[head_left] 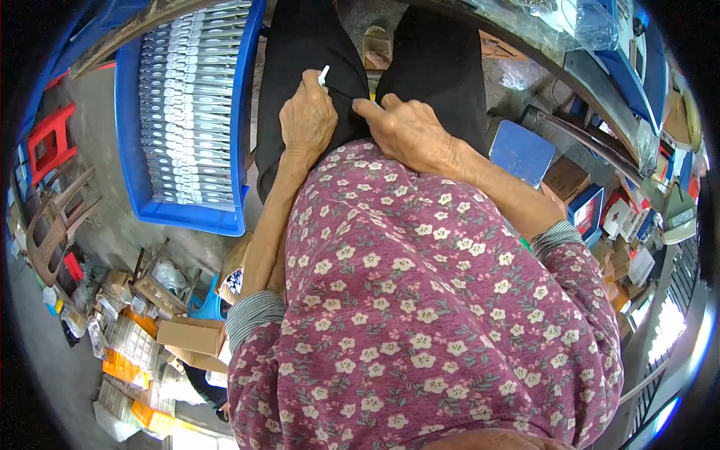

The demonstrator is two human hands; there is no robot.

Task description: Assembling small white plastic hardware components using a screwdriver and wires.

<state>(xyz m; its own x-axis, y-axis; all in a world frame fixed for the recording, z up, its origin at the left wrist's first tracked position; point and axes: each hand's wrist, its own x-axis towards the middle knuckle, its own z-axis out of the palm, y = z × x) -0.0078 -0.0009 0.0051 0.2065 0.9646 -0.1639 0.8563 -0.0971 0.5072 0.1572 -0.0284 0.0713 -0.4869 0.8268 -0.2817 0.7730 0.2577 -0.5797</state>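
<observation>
Over my black-trousered lap, my left hand (309,116) is closed in a pinch. A small white piece with a narrow tip (323,75) sticks up from its thumb and forefinger; the rest of it is hidden by the fingers. My right hand (411,133) is beside it, a short gap away, with its fingers curled and the forefinger pointing toward the left hand. Whatever it grips is hidden. A thin dark line (341,94) spans part of the gap, hard to make out against the black cloth.
Left of my legs stands a blue crate (238,135) packed with rows of slim metal pieces with white ends (184,112). A red stool (51,142) and a cardboard box (191,335) are farther left. On the right are a blue seat (521,152) and a bench edge (600,86).
</observation>
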